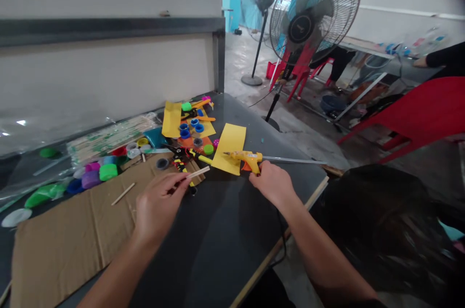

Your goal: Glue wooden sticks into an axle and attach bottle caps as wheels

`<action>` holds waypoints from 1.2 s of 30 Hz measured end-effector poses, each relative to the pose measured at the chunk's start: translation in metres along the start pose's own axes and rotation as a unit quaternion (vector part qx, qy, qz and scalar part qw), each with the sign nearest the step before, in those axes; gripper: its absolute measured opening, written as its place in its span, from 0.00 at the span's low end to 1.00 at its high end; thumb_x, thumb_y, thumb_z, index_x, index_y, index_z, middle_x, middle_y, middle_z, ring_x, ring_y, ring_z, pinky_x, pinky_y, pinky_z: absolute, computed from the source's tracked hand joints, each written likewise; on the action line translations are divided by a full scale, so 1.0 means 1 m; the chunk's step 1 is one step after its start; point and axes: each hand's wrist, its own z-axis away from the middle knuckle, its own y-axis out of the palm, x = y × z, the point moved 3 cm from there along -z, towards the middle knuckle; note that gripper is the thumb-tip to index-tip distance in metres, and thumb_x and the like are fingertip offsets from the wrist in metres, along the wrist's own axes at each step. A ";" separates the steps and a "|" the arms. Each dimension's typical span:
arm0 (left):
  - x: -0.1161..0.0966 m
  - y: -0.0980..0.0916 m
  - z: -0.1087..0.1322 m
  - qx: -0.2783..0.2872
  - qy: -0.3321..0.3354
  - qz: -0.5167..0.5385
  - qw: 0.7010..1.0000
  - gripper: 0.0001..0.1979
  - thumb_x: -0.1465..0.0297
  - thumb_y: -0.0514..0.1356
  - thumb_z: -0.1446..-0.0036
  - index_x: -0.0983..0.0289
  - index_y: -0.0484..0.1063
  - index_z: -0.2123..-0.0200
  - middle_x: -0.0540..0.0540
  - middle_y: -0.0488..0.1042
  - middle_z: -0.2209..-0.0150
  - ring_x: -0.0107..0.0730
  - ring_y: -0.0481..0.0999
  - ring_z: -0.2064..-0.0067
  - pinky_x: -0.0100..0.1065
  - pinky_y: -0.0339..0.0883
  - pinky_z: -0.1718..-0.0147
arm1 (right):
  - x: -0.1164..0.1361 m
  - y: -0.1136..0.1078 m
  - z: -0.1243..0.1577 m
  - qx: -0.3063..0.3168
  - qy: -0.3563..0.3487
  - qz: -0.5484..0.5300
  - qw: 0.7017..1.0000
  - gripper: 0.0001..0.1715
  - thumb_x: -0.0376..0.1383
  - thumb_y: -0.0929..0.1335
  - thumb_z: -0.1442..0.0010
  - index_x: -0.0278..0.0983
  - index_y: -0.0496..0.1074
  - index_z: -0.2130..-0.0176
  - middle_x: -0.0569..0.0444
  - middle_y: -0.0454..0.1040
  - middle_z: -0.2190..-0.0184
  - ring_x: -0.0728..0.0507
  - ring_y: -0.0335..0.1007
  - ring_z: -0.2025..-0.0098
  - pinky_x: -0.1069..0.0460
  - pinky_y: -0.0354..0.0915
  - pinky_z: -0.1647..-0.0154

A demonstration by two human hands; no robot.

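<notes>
My left hand (pixel 158 204) pinches a short wooden stick (pixel 199 172) above the dark table (pixel 225 240), near the edge of a brown cardboard sheet (pixel 72 240). My right hand (pixel 272 183) grips the handle of a yellow hot glue gun (pixel 247 158), whose nozzle points left over a yellow paper sheet (pixel 230 146). A clear glue stick (pixel 290 160) juts out of the gun's back toward the right. Small black-and-yellow pliers (pixel 180 162) lie just beyond my left fingers.
Coloured bottle caps (pixel 98 172) and a bag of wooden sticks (pixel 109 138) lie at the left. More caps and paper (pixel 191 124) sit at the table's far end. A standing fan (pixel 308 12) and red plastic chairs (pixel 417 114) stand to the right. Another loose stick (pixel 123 193) rests on the cardboard.
</notes>
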 end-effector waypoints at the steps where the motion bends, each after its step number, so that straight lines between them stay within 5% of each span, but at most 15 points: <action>1: 0.000 0.004 -0.002 0.000 -0.012 0.009 1.000 0.14 0.57 0.59 0.44 0.58 0.79 0.64 0.52 0.80 0.63 0.34 0.77 0.67 0.33 0.70 0.67 | -0.003 0.000 -0.002 0.007 0.007 -0.025 1.000 0.14 0.43 0.64 0.47 0.35 0.69 0.66 0.44 0.77 0.68 0.36 0.74 0.65 0.49 0.57 0.71; 5: 0.003 0.012 -0.003 -0.005 -0.071 0.037 0.997 0.14 0.56 0.60 0.46 0.58 0.79 0.65 0.51 0.80 0.65 0.30 0.75 0.72 0.31 0.69 0.71 | -0.015 0.005 -0.004 0.044 0.032 -0.250 0.967 0.13 0.38 0.67 0.55 0.36 0.67 0.66 0.50 0.74 0.70 0.42 0.70 0.69 0.51 0.58 0.72; 10: 0.006 0.000 0.004 -0.010 -0.129 0.037 0.991 0.14 0.56 0.60 0.47 0.57 0.79 0.65 0.49 0.80 0.66 0.28 0.73 0.74 0.29 0.67 0.74 | -0.003 0.008 0.006 0.176 -0.025 -0.591 0.787 0.14 0.35 0.69 0.59 0.35 0.67 0.68 0.59 0.66 0.80 0.51 0.59 0.78 0.55 0.54 0.77; 14: 0.018 -0.021 0.010 -0.030 -0.153 -0.006 0.988 0.14 0.55 0.61 0.48 0.57 0.79 0.66 0.47 0.76 0.77 0.29 0.72 0.78 0.28 0.61 0.81 | 0.015 -0.002 0.015 0.217 -0.047 -0.688 0.691 0.14 0.42 0.72 0.53 0.36 0.67 0.70 0.58 0.66 0.79 0.50 0.61 0.77 0.55 0.56 0.77; 17: 0.031 -0.037 0.015 -0.055 -0.174 -0.011 0.983 0.15 0.54 0.61 0.49 0.56 0.80 0.66 0.47 0.75 0.81 0.29 0.71 0.81 0.27 0.57 0.84 | 0.038 -0.013 0.022 0.312 -0.086 -0.712 0.623 0.19 0.47 0.71 0.50 0.37 0.69 0.64 0.58 0.66 0.78 0.50 0.63 0.76 0.53 0.59 0.74; 20: 0.043 -0.049 0.021 -0.087 -0.179 0.005 0.980 0.14 0.56 0.61 0.50 0.58 0.80 0.67 0.48 0.78 0.77 0.28 0.73 0.80 0.26 0.60 0.83 | 0.074 -0.023 0.028 0.385 -0.139 -0.695 0.591 0.25 0.52 0.70 0.51 0.37 0.71 0.60 0.62 0.62 0.82 0.51 0.58 0.80 0.54 0.57 0.78; 23: 0.055 -0.056 0.028 -0.113 -0.189 0.013 0.975 0.12 0.59 0.62 0.50 0.59 0.80 0.67 0.49 0.80 0.73 0.28 0.73 0.79 0.26 0.61 0.81 | 0.117 -0.024 0.033 0.393 -0.174 -0.671 0.604 0.24 0.53 0.70 0.51 0.37 0.71 0.64 0.64 0.59 0.85 0.52 0.54 0.83 0.55 0.54 0.82; 27: 0.071 -0.064 0.039 -0.148 -0.209 0.015 0.966 0.12 0.60 0.61 0.49 0.60 0.80 0.66 0.51 0.81 0.70 0.28 0.73 0.77 0.27 0.64 0.78 | 0.157 -0.005 0.039 0.322 -0.236 -0.617 0.679 0.16 0.47 0.69 0.46 0.36 0.71 0.70 0.60 0.66 0.85 0.52 0.60 0.82 0.56 0.56 0.80; 33: 0.088 -0.071 0.050 -0.163 -0.192 -0.018 0.968 0.11 0.62 0.60 0.46 0.60 0.79 0.65 0.51 0.80 0.69 0.28 0.74 0.74 0.28 0.66 0.73 | 0.153 0.021 0.047 0.144 -0.287 -0.403 0.857 0.19 0.47 0.67 0.43 0.36 0.70 0.75 0.56 0.69 0.82 0.50 0.64 0.79 0.54 0.59 0.77; 36: 0.091 -0.071 0.052 -0.162 -0.173 -0.037 0.971 0.11 0.62 0.60 0.46 0.60 0.79 0.65 0.51 0.79 0.68 0.28 0.74 0.74 0.29 0.67 0.72 | 0.150 0.024 0.049 0.101 -0.308 -0.336 0.884 0.17 0.47 0.67 0.43 0.36 0.71 0.72 0.55 0.69 0.81 0.49 0.64 0.78 0.53 0.58 0.76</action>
